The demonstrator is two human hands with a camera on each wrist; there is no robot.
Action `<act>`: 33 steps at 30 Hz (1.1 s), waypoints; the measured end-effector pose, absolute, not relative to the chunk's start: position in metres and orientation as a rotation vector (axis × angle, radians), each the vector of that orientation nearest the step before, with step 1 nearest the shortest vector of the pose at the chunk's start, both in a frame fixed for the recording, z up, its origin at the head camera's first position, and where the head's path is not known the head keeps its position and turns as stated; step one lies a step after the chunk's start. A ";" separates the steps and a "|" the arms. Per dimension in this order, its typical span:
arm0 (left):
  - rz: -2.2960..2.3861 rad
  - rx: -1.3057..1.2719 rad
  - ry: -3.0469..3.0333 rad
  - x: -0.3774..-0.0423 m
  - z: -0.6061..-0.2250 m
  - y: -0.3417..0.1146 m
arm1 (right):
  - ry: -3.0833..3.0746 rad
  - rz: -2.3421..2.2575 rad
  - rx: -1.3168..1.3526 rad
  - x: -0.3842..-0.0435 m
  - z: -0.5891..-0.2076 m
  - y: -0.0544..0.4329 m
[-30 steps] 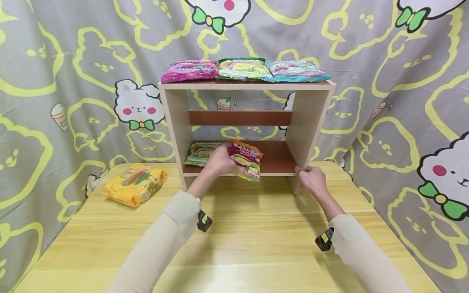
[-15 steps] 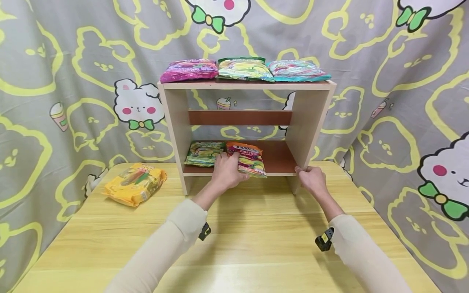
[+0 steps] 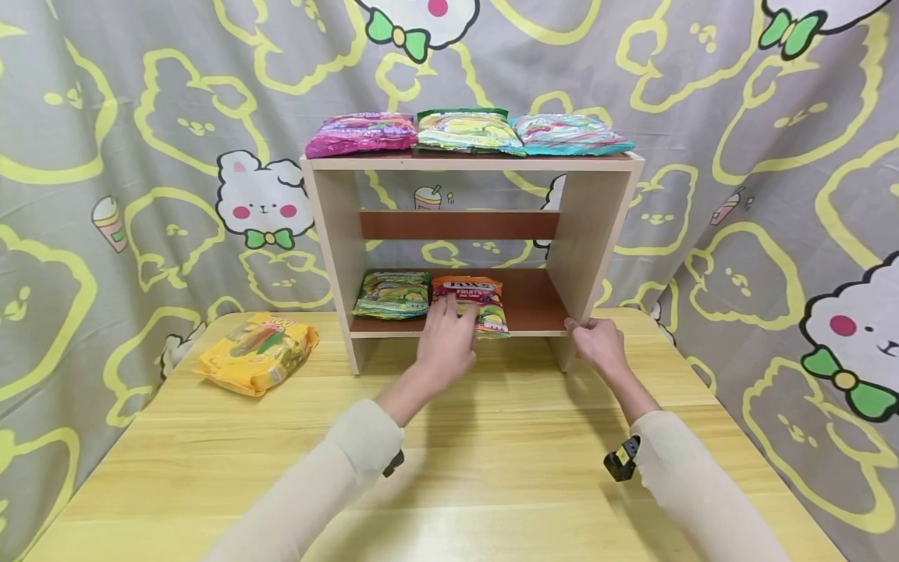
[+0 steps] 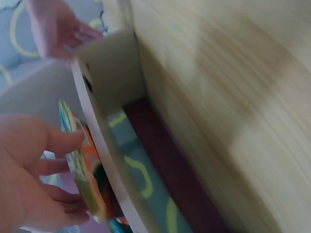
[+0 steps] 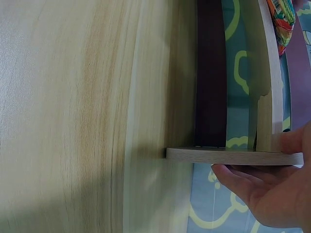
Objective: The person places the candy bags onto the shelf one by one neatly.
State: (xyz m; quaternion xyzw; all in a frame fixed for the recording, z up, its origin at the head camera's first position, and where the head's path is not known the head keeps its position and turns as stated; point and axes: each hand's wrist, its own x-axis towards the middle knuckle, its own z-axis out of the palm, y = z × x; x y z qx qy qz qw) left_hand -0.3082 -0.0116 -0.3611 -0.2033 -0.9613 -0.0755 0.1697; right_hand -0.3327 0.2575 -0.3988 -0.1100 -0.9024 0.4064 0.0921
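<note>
The red and orange Fox's Fruits candy bag (image 3: 468, 289) lies on the lower board of a small wooden shelf (image 3: 595, 257), its front end reaching the board's front edge. My left hand (image 3: 447, 339) is in front of it, fingers extended over the bag's lower left part. In the left wrist view the fingers (image 4: 58, 166) are spread along the bag's edge (image 4: 83, 177), with nothing gripped. A green candy bag (image 3: 393, 294) lies beside it on the left. My right hand (image 3: 597, 343) grips the shelf's right side panel, thumb on the inside and fingers outside in the right wrist view.
On the shelf's top board lie a purple bag (image 3: 363, 133), a green-yellow bag (image 3: 469, 130) and a teal bag (image 3: 570, 135). A yellow bag (image 3: 260, 353) rests on the wooden table (image 3: 492, 460) to the left. A patterned curtain (image 3: 175, 140) hangs behind.
The left hand has let go of the Fox's Fruits candy bag and drawn back toward me. The bag has settled flatter and farther back on the lower board. The right hand keeps its place.
</note>
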 end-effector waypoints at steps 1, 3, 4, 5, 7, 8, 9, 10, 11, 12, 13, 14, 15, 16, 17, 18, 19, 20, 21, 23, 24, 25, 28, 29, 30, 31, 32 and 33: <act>-0.164 -0.587 -2.733 -0.305 -0.362 -0.009 | -2.680 1.207 -0.326 -0.333 -0.399 0.258; -0.087 -0.604 -2.767 -0.298 -0.363 -0.003 | -2.682 1.197 -0.329 -0.333 -0.399 0.258; -0.058 -0.609 -2.793 -0.294 -0.364 0.000 | -2.684 1.190 -0.330 -0.333 -0.399 0.258; -0.040 -0.616 -2.821 -0.291 -0.365 0.003 | -2.686 1.184 -0.329 -0.333 -0.399 0.258; -0.029 -0.614 -2.878 -0.286 -0.369 0.008 | -2.691 1.171 -0.328 -0.333 -0.399 0.258; -0.026 -0.610 -2.897 -0.284 -0.370 0.010 | -2.696 1.169 -0.326 -0.333 -0.399 0.258; -0.021 -0.602 -2.908 -0.283 -0.372 0.011 | -2.698 1.168 -0.323 -0.333 -0.399 0.258; -0.016 -0.594 -2.911 -0.283 -0.374 0.012 | -2.699 1.171 -0.319 -0.333 -0.399 0.258; -0.023 -0.587 -2.912 -0.283 -0.375 0.013 | -2.698 1.176 -0.317 -0.332 -0.398 0.257; -0.028 -0.579 -2.907 -0.284 -0.376 0.013 | -2.697 1.181 -0.314 -0.332 -0.398 0.257; -0.034 -0.574 -2.898 -0.285 -0.377 0.014 | -2.696 1.187 -0.310 -0.332 -0.398 0.257; -0.046 -0.572 -2.888 -0.286 -0.378 0.014 | -2.694 1.190 -0.308 -0.332 -0.398 0.257; -0.059 -0.571 -2.882 -0.287 -0.378 0.014 | -2.690 1.192 -0.306 -0.332 -0.398 0.257; -0.078 -0.571 -2.874 -0.289 -0.379 0.015 | -2.688 1.191 -0.305 -0.332 -0.398 0.257; -0.097 -0.569 -2.869 -0.291 -0.379 0.015 | -2.686 1.192 -0.307 -0.332 -0.398 0.257; -0.111 -0.564 -2.864 -0.293 -0.380 0.015 | -2.687 1.194 -0.308 -0.332 -0.398 0.257; -0.124 -0.559 -2.858 -0.295 -0.381 0.016 | -2.687 1.195 -0.308 -0.332 -0.398 0.257; -0.143 -0.553 -2.854 -0.297 -0.381 0.017 | -2.688 1.194 -0.309 -0.332 -0.398 0.257; -0.155 -0.545 -2.852 -0.299 -0.382 0.018 | -2.690 1.193 -0.310 -0.332 -0.399 0.257; -0.168 -0.526 -2.851 -0.304 -0.384 0.020 | -2.692 1.188 -0.310 -0.332 -0.399 0.257; -0.171 -0.514 -2.853 -0.306 -0.385 0.021 | -2.693 1.182 -0.308 -0.333 -0.399 0.257; -0.179 -0.504 -2.852 -0.309 -0.386 0.021 | -2.694 1.176 -0.304 -0.333 -0.399 0.257; -0.201 -0.484 -2.860 -0.316 -0.388 0.022 | -2.695 1.167 -0.301 -0.333 -0.399 0.257; -0.204 -0.478 -2.861 -0.318 -0.388 0.022 | -2.696 1.166 -0.300 -0.333 -0.399 0.257; -0.208 -0.472 -2.863 -0.320 -0.388 0.022 | -2.696 1.163 -0.302 -0.332 -0.398 0.257; -0.216 -0.468 -2.862 -0.322 -0.388 0.021 | -2.696 1.164 -0.303 -0.332 -0.398 0.257; -0.218 -0.463 -2.865 -0.324 -0.388 0.021 | -2.695 1.165 -0.303 -0.332 -0.398 0.257; -0.223 -0.457 -2.872 -0.327 -0.388 0.020 | -2.696 1.168 -0.302 -0.332 -0.398 0.257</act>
